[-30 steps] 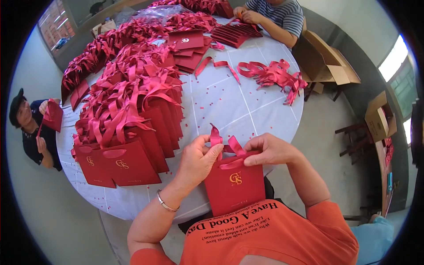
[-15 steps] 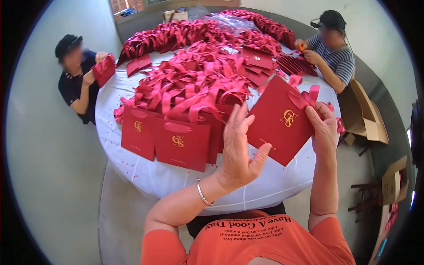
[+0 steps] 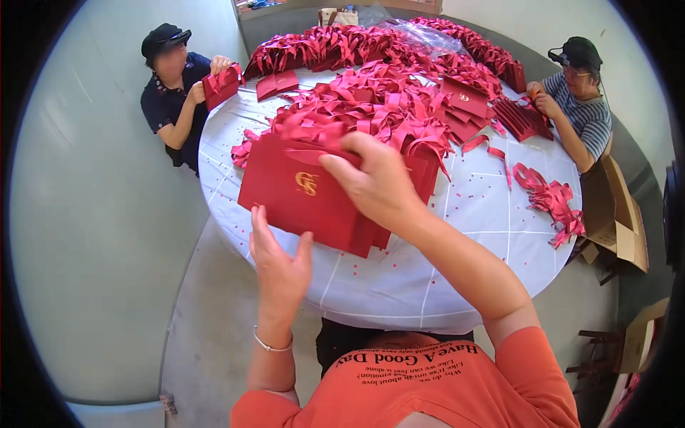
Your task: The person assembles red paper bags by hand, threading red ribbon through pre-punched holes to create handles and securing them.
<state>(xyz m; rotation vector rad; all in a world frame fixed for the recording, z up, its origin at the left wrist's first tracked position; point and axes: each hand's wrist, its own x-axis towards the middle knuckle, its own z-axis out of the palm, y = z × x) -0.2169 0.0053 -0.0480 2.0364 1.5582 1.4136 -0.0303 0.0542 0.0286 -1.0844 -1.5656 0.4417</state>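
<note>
My right hand grips the top edge of a red paper gift bag beside its pink ribbon. The bag has a gold emblem on its front and lies tilted over other red bags at the near side of the pile. Below the bag's lower edge is my left hand, open, its thumb apart from the fingers. Its fingertips are close to that edge; whether they touch it I cannot tell. Past my right hand spreads a heap of pink ribbons, hiding most of the bags under it.
A round table with a white cloth carries the bags and scattered pink bits. Loose ribbons lie at its right edge. A person at the left holds a red bag; another works at the right, near cardboard boxes.
My right hand has brought the gift bag from the right over to the bags at the left. My left hand has moved left and down. The view has shifted too.
</note>
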